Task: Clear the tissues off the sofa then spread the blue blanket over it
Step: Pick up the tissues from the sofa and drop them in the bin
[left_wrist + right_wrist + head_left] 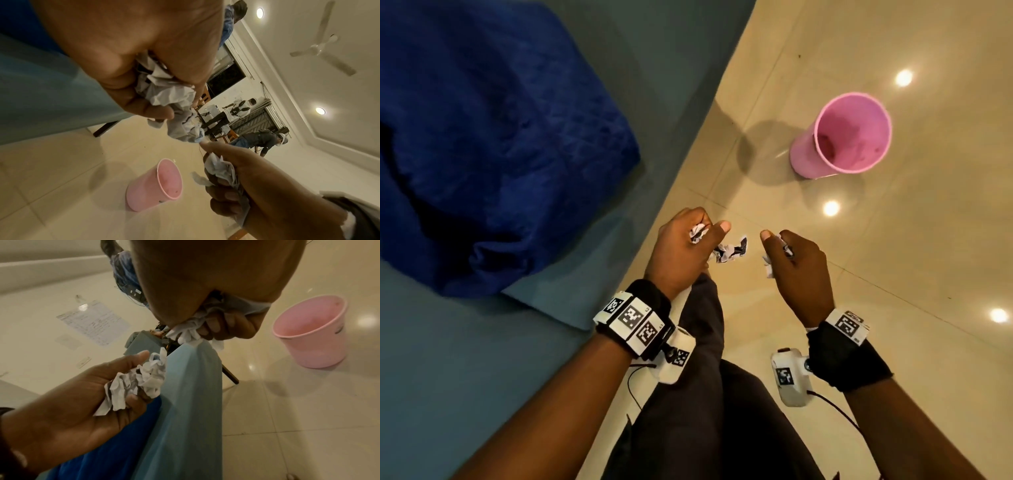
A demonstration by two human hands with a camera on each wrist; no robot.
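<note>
My left hand [709, 229] grips crumpled white tissues [729, 253] that stick out past its thumb. It hangs over the floor just off the sofa's edge. A hand's width to its right, my right hand [777, 241] grips another crumpled tissue [768, 265]. The left wrist view shows the wad of tissues [168, 94] in the left fist and the right hand's tissue [220, 168] below it. The right wrist view shows the right hand's tissue [189, 332] bunched under curled fingers. The blue blanket [493, 147] lies heaped on the grey-blue sofa [465, 359] at the left.
A pink bin [842, 133] stands upright on the tiled floor, ahead and to the right of both hands. My leg in dark trousers [705, 342] is below the hands. Printed sheets [94, 322] lie on the floor. Other people [259, 141] stand far off.
</note>
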